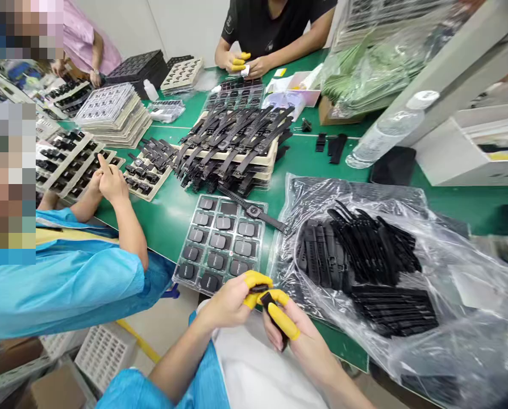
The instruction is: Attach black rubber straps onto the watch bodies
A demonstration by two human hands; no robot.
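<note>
Yellow finger covers sit on the fingertips of both my hands. My left hand (pixel 230 301), closed, pinches a small dark watch case (pixel 259 288). Close against it, my right hand (pixel 290 325) grips a black watch strap (pixel 266 299) between thumb and fingers. Whether strap and case touch is hidden by the fingers. Just beyond lies a clear tray (pixel 180 262) with several square black watch cases (pixel 218 241) in its pockets. A watch with its straps (pixel 254 211) lies across the tray's far right corner. Black straps (pixel 365 250) lie in an open plastic bag (pixel 471 272) to the right.
Stacked trays heaped with strapped watches (pixel 237 136) stand on the green table (pixel 164 213). A water bottle (pixel 388 128) leans near a post at right. A co-worker in blue (pixel 66 278) sits close on my left; another in black (pixel 275 34) works opposite.
</note>
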